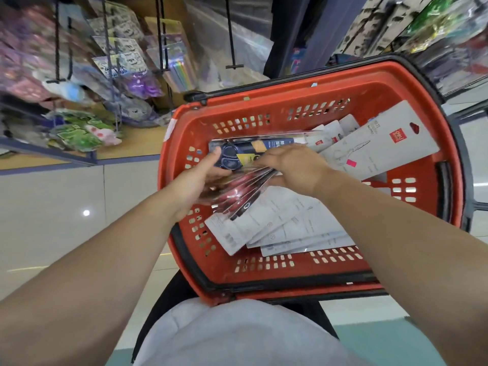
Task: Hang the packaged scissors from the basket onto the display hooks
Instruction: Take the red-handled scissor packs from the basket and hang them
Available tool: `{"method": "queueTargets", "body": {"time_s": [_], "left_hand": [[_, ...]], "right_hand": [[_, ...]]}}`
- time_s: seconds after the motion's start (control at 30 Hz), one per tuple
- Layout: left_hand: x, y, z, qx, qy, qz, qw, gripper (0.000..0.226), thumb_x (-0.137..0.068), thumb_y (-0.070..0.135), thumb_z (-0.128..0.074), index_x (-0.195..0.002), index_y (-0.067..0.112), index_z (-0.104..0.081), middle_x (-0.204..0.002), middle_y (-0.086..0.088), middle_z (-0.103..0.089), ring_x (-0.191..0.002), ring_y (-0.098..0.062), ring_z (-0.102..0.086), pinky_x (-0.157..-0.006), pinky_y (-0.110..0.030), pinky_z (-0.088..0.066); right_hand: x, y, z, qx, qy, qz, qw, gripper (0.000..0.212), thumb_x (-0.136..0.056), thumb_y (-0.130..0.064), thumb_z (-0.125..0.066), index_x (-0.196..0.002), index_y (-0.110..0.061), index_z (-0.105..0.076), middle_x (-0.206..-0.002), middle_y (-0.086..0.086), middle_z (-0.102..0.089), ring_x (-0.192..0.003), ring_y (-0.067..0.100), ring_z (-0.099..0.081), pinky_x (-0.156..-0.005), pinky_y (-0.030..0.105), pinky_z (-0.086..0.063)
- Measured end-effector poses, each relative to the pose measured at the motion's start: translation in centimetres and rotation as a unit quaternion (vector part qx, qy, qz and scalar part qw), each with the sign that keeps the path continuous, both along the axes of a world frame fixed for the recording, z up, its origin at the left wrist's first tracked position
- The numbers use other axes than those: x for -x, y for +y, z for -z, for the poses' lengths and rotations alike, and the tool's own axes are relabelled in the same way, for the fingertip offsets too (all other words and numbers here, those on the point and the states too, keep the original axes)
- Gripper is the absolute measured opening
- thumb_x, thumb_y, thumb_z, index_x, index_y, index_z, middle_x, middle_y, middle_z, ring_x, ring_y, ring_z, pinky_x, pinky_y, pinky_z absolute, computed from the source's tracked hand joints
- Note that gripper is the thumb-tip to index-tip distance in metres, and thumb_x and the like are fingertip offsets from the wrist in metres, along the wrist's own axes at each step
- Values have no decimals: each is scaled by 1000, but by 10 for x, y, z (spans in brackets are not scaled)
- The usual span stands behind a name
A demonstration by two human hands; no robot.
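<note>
An orange plastic basket (303, 101) with a black rim sits in front of me. It holds several packaged scissors: white cards (280, 228) lying face down near me and one large white pack (383, 149) leaning against the right wall. My left hand (200, 175) grips a fanned stack of dark-blue scissors packs (237, 154) over the basket, thumb on the top pack. My right hand (293, 165) reaches across the same stack, its fingers curled onto the packs. Black display hooks (232, 48) hang on the rack at the upper left.
The rack at the left carries hanging bags of stickers and coloured stationery (118, 62) above a wooden shelf (126, 149). More hanging goods fill the upper right (422, 27). Glossy floor tiles (52, 220) lie at the left of the basket.
</note>
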State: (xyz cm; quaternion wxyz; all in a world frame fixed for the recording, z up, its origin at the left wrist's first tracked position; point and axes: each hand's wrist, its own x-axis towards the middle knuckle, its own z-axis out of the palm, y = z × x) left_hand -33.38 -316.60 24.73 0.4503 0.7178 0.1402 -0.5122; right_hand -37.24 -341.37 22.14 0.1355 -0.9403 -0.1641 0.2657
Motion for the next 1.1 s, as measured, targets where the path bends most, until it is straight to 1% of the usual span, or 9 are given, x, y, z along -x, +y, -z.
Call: {"method": "queueTargets", "body": {"time_s": [0.13,0.3,0.4,0.53,0.67,0.77,0.87,0.93,1.1], "left_hand": [[-8,0,-10,24,-34,-52,998,80,-90,85,-36,-128,24,-70,-121,0,-76,-115,-21,-69,-99,-42,-45],[-12,-2,-26,101,-13,-173,980,78,-82,78,-57,-137,23,-63,-124,1,-77,-114,-20,-74,-98,-46,-55],[-5,0,-25,51,-63,-97,992,70,-69,69,-74,-130,39,-60,-114,12,-78,-110,-16,-72,-105,-50,-53],[-5,0,-19,-38,-118,61,990,110,-55,38,-103,-146,36,-42,-129,12,-68,-118,-15,-67,-103,-49,-55],[-4,-3,-14,-51,-162,31,985,85,-61,15,-101,-131,31,-56,-118,10,-75,-107,-14,-73,-97,-49,-59],[-4,-5,-14,-28,-142,-5,989,70,-63,9,-98,-122,28,-64,-108,6,-80,-97,-16,-78,-91,-50,-62],[0,-12,-19,-27,-146,12,989,66,-63,11,-99,-113,35,-62,-107,7,-78,-94,-14,-78,-84,-41,-63],[5,-16,-22,-22,-154,-6,988,61,-66,9,-97,-108,34,-61,-106,6,-77,-92,-15,-77,-80,-37,-62],[19,-12,-16,-9,-132,-110,985,56,-69,6,-94,-117,21,-69,-101,1,-82,-88,-19,-80,-83,-45,-64]], "right_hand": [[-10,-5,-11,-16,19,71,997,54,-97,-50,-66,-145,-29,-56,-133,1,-68,-114,29,-66,-94,40,-54],[-15,-6,-10,-21,53,111,992,52,-96,-55,-65,-139,-26,-59,-118,7,-73,-106,31,-64,-85,35,-49],[-7,-3,-6,-57,83,150,983,49,-97,-52,-66,-138,-26,-62,-119,6,-73,-104,29,-64,-89,37,-51],[-2,-7,-8,-108,109,195,969,42,-96,-44,-71,-132,-22,-66,-123,2,-71,-116,29,-63,-96,37,-50],[0,-13,-17,-169,145,259,940,24,-91,-37,-79,-106,-22,-68,-93,-14,-67,-92,16,-65,-80,32,-50],[2,-18,-21,-193,160,290,924,40,-84,-40,-85,-116,-20,-71,-107,-5,-75,-100,16,-69,-93,37,-56],[7,-21,-16,-174,168,299,923,68,-76,-49,-89,-133,-22,-65,-131,-1,-70,-120,20,-64,-102,35,-51],[10,-21,-14,-170,169,319,917,74,-74,-52,-89,-137,-25,-61,-135,-1,-67,-124,20,-62,-106,38,-50],[25,-4,-13,-78,54,371,924,84,-73,-68,-81,-143,-33,-52,-138,1,-56,-132,27,-46,-108,44,-43]]}}
